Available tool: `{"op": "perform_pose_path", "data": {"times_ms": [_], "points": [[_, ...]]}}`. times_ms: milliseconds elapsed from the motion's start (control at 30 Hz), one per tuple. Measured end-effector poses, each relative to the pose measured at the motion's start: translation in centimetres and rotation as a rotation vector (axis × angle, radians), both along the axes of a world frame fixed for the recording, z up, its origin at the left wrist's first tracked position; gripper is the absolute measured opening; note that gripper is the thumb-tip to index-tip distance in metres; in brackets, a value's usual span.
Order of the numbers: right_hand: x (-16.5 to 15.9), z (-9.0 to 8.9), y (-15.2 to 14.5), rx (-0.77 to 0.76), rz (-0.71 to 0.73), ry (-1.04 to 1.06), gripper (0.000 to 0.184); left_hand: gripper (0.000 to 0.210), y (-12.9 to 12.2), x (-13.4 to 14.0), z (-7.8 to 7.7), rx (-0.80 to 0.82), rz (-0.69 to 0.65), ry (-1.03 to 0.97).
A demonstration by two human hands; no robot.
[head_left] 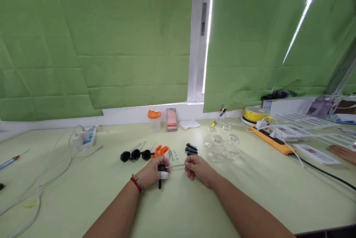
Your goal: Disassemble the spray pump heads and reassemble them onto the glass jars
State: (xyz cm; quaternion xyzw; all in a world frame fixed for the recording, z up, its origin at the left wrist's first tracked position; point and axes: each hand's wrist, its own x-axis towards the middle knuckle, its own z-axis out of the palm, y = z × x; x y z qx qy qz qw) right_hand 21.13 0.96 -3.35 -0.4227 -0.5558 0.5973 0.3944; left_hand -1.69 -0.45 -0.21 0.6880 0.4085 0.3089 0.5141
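Note:
My left hand is closed around a black round lid with a thin metal rod sticking out to the right. One of its fingers has a white wrap, and a black arm of the part hangs below. My right hand pinches the far end of the rod; whether a small piece is also in those fingertips is hidden. Three similar black lids with rods lie at the left. Orange handles, metal pins and black toothed pieces are just beyond my hands.
Several clear glass jars stand to the right, with screwdrivers in one behind. An orange-lidded cup is at the back. White cables trail on the left. An orange power strip and another person's hand are at right.

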Motion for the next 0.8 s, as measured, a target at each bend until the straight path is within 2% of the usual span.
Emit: {"op": "perform_pose_path", "data": {"times_ms": [300, 467, 800], "points": [[0.34, 0.11, 0.31, -0.015, -0.085, 0.007, 0.019, 0.038, 0.23, -0.12, -0.43, -0.057, 0.101, 0.029], [0.42, 0.0, 0.59, -0.028, -0.09, 0.0, 0.021, 0.035, 0.48, -0.25, -0.61, -0.003, 0.1, 0.087], [0.34, -0.16, 0.64, -0.042, -0.066, -0.023, 0.032, 0.033, 0.74, -0.4, -0.94, 0.016, 0.085, 0.077]]}}
